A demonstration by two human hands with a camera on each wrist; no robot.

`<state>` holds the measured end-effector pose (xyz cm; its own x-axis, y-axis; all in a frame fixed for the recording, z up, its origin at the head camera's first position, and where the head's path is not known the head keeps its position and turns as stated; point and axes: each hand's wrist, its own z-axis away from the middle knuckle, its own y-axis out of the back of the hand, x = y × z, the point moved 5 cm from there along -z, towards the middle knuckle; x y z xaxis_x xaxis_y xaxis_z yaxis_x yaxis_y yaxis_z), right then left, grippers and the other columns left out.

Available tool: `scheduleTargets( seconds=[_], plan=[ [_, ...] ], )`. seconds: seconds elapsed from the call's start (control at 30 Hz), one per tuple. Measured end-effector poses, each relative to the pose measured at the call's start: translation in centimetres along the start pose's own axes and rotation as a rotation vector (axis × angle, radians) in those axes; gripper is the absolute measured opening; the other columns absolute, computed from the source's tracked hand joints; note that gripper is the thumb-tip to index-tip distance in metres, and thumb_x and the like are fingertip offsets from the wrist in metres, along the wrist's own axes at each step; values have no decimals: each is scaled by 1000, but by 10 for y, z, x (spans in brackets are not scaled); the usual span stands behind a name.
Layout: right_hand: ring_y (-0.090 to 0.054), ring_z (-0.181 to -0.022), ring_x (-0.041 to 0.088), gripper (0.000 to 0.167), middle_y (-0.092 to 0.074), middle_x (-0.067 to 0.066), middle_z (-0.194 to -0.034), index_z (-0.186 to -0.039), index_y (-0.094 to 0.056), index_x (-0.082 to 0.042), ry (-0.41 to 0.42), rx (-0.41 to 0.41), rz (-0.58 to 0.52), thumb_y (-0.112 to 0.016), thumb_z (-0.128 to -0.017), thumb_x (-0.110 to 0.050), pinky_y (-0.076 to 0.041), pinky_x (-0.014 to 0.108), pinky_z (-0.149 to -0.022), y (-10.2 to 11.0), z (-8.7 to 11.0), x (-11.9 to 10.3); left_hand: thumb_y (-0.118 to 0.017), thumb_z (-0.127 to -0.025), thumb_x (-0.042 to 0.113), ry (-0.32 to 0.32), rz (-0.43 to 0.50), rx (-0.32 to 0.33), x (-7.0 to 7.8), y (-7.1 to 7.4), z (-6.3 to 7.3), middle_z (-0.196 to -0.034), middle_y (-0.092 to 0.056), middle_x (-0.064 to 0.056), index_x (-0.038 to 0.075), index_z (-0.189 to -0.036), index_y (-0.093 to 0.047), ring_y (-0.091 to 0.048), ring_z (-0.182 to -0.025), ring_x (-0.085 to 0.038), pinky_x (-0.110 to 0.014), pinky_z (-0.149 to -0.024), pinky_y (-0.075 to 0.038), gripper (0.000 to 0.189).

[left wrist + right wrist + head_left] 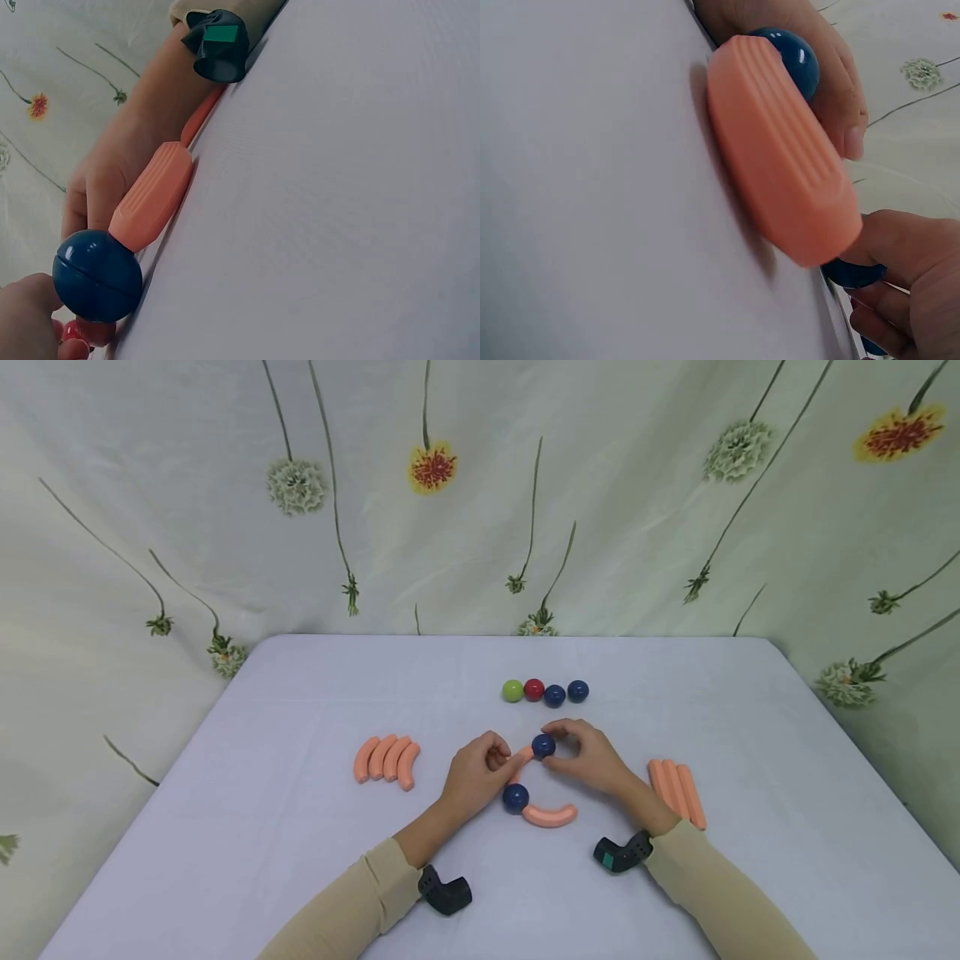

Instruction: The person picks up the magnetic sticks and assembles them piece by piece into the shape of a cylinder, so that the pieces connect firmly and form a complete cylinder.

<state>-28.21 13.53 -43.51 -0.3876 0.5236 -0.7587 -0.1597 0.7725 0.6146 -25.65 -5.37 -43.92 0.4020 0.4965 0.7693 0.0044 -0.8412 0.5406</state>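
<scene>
My right hand (588, 762) pinches a dark blue ball (543, 745) between thumb and fingers. This ball sits against the upper end of a curved orange rod (527, 753), which my left hand (478, 774) holds by thumb and fingers, partly covering it. At that rod's lower end is a second blue ball (515, 798), large in the left wrist view (97, 276). From it a second curved orange rod (551, 816) runs off to the right, lying on the table. Its ridged end looms close in the right wrist view (780, 150).
A green ball (512, 691), a red ball (534, 689) and two blue balls (577, 691) line up behind the hands. Several curved orange rods (386, 758) lie at left. Straight orange rods (677, 792) lie beside the right forearm. White cloth covers the table (300, 860).
</scene>
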Motion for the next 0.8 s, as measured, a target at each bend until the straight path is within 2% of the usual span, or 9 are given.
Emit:
scheduleTargets(
  seconds=[0.17,0.33,0.5,0.67,0.8],
  plan=[
    [-58,-107,24,39,-66,4,-110,-119,-66,-8,-2,-32,-22,-77,-81,-14,-44,49,-95,-5,1,-5,-72,-88,29,-4,-25,0,0,-1,0,-80,-59,5,9,-103,-66,-54,-72,-10,-25,-64,-45,26],
    [-57,-109,23,38,-66,3,-115,-121,-66,-9,18,-70,-39,-76,-84,-15,-44,48,-96,-12,4,-10,-74,-86,24,-23,-50,-14,0,-2,2,-84,-59,4,9,-109,-67,-54,-75,-11,-25,-66,-45,28],
    [-58,-107,22,39,-66,3,-114,-122,-66,-8,63,-88,-38,-75,-84,-14,-45,46,-93,-13,6,-17,-77,-84,24,-13,-55,-43,0,-2,2,-92,-59,2,8,-118,-65,-54,-81,-11,-27,-70,-46,40],
    [-58,-105,21,38,-66,2,-114,-121,-65,-8,55,-74,-15,-75,-86,-16,-46,46,-92,-5,2,-19,-76,-85,27,-6,-78,-58,1,0,1,-105,-61,-3,12,-127,-63,-56,-90,-14,-32,-77,-48,47],
    [-58,-105,23,33,-66,5,-115,-120,-65,-6,-10,-33,-7,-71,-89,-17,-45,46,-90,12,1,-16,-75,-86,28,-8,-80,-85,1,-4,1,-110,-62,-4,16,-128,-64,-57,-98,-18,-38,-83,-48,45]
  ],
)
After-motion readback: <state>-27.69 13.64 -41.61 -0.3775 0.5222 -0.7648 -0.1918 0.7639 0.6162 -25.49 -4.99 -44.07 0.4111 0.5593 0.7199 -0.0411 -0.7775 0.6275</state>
